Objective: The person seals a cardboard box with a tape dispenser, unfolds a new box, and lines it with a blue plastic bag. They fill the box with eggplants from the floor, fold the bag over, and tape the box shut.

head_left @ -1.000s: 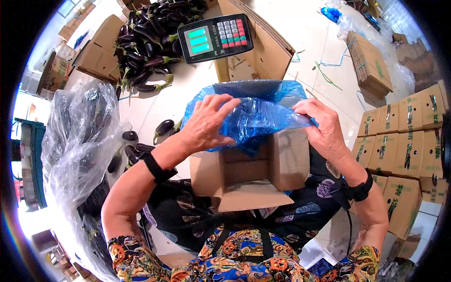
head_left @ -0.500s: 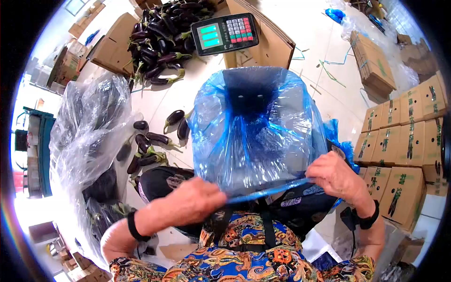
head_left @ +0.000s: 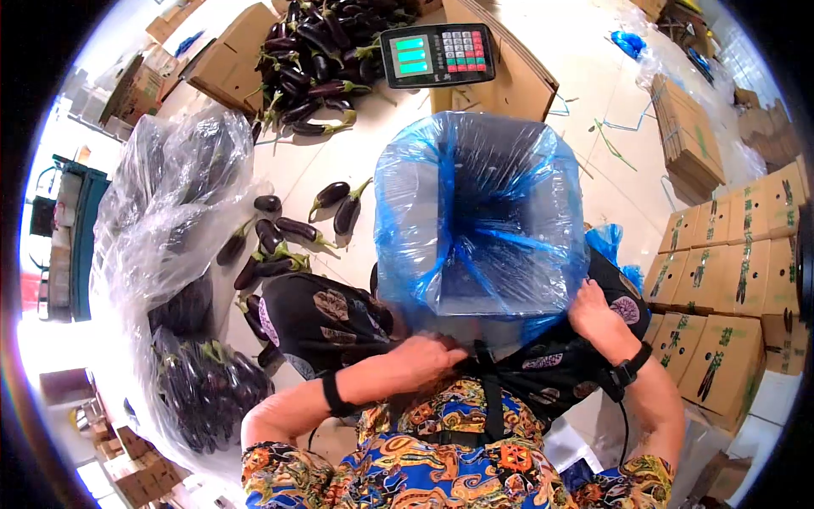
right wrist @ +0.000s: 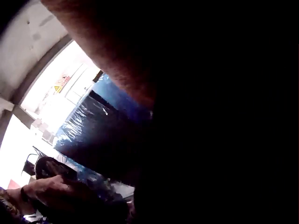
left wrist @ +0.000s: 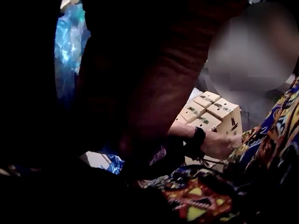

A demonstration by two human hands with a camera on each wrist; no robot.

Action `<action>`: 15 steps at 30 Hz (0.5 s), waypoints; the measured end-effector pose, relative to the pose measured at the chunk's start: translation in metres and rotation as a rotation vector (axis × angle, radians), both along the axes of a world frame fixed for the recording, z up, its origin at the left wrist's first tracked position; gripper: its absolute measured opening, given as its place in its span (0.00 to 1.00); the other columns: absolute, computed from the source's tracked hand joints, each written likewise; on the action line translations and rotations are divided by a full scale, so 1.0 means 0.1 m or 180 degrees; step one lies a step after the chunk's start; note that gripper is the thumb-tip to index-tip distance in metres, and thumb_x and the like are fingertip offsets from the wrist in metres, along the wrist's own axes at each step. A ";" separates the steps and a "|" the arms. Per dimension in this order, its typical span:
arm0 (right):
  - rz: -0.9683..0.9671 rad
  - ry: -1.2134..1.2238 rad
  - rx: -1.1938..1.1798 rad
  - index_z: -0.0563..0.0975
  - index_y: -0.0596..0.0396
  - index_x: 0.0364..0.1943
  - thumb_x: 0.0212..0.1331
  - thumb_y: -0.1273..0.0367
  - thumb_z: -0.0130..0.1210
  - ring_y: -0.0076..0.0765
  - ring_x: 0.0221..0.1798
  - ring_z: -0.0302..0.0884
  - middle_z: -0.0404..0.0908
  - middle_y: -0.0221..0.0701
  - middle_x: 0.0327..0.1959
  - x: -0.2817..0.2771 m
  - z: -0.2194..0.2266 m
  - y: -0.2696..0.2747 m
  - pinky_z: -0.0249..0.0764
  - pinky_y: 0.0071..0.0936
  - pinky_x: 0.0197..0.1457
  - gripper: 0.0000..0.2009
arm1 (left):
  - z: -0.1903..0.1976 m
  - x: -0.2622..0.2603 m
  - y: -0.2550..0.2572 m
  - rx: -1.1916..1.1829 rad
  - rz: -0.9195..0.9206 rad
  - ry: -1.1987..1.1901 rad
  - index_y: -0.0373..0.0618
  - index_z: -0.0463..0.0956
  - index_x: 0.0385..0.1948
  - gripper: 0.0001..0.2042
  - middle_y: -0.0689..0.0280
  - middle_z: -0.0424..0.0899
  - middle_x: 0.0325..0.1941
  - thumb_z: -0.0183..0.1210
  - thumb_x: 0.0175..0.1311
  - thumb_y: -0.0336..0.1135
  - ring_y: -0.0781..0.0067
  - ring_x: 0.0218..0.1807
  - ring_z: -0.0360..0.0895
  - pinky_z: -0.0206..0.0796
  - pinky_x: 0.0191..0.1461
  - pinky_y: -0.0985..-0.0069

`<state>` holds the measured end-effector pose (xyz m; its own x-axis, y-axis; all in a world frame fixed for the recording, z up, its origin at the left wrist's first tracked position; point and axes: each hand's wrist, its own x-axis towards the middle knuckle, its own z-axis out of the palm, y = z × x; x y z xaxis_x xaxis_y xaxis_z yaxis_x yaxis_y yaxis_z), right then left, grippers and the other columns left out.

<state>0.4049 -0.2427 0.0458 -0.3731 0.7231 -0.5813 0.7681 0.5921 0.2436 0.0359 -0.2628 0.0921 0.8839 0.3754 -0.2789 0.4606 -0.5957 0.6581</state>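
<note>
A cardboard box lined with a blue plastic bag point(head_left: 479, 212) lies across my lap, its open mouth facing me. The bag's rim is drawn down over the box's near edge. My left hand point(head_left: 428, 352) grips the plastic at the lower edge, in front of my patterned shirt. My right hand point(head_left: 591, 312) holds the bag's lower right corner, its fingers tucked under the plastic. The left wrist view is mostly dark and shows blue plastic point(left wrist: 70, 46) and my right forearm point(left wrist: 205, 142). In the right wrist view are the blue plastic bag point(right wrist: 98, 126) and the left hand point(right wrist: 51, 186).
A pile of eggplants point(head_left: 314, 59) and a weighing-scale display point(head_left: 437, 55) lie on the floor ahead. Loose eggplants point(head_left: 288, 233) and a large clear bag of eggplants point(head_left: 182, 220) are on my left. Printed cartons point(head_left: 721, 280) stack up on my right, and flat cartons point(head_left: 687, 127) lie beyond them.
Both hands pulled the blue bag's rim from the top of the box down over its near edge to my lap. The bag now lines the box and its mouth stands wide.
</note>
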 end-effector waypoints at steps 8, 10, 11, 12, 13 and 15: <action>-0.0053 0.0417 0.0231 0.82 0.52 0.26 0.48 0.70 0.57 0.40 0.47 0.69 0.75 0.32 0.34 -0.03 0.52 0.04 0.64 0.37 0.51 0.04 | 0.59 -0.71 0.61 0.0077 0.1011 -0.0052 0.44 0.76 0.45 0.11 0.53 0.82 0.38 0.55 0.63 0.34 0.49 0.39 0.80 0.73 0.43 0.58; -0.0070 0.0386 0.0214 0.82 0.52 0.26 0.49 0.70 0.56 0.40 0.47 0.69 0.76 0.32 0.34 -0.06 0.34 0.02 0.64 0.37 0.51 0.04 | 0.51 -0.70 0.55 0.0867 0.0943 0.1193 0.49 0.76 0.48 0.14 0.55 0.81 0.35 0.56 0.61 0.35 0.51 0.36 0.80 0.73 0.41 0.59; -0.0010 0.0351 0.0224 0.82 0.50 0.26 0.49 0.69 0.56 0.39 0.47 0.70 0.76 0.32 0.34 -0.04 0.25 0.01 0.63 0.36 0.51 0.05 | 0.38 -0.71 0.49 0.1018 0.0732 0.1347 0.50 0.76 0.48 0.15 0.55 0.81 0.35 0.57 0.60 0.36 0.52 0.36 0.80 0.73 0.40 0.58; 0.0056 0.0310 0.0234 0.83 0.49 0.26 0.50 0.69 0.55 0.39 0.47 0.70 0.76 0.31 0.34 0.00 0.18 0.01 0.63 0.36 0.51 0.05 | 0.17 -0.71 0.39 0.1163 0.0521 0.1494 0.51 0.76 0.49 0.15 0.56 0.81 0.35 0.57 0.59 0.37 0.53 0.36 0.79 0.73 0.39 0.58; 0.0123 0.0263 0.0252 0.83 0.48 0.25 0.51 0.68 0.55 0.39 0.47 0.70 0.76 0.31 0.34 0.02 0.13 0.01 0.63 0.35 0.52 0.06 | -0.02 -0.71 0.29 0.1313 0.0311 0.1631 0.52 0.75 0.49 0.16 0.56 0.80 0.34 0.58 0.58 0.38 0.54 0.35 0.79 0.73 0.39 0.58; 0.0201 0.0342 0.0218 0.83 0.47 0.25 0.50 0.68 0.55 0.39 0.47 0.70 0.76 0.31 0.34 -0.01 0.08 0.03 0.63 0.35 0.52 0.06 | -0.11 -0.66 0.14 0.0703 0.0030 0.1620 0.49 0.75 0.49 0.17 0.56 0.80 0.38 0.59 0.57 0.40 0.54 0.40 0.79 0.73 0.40 0.57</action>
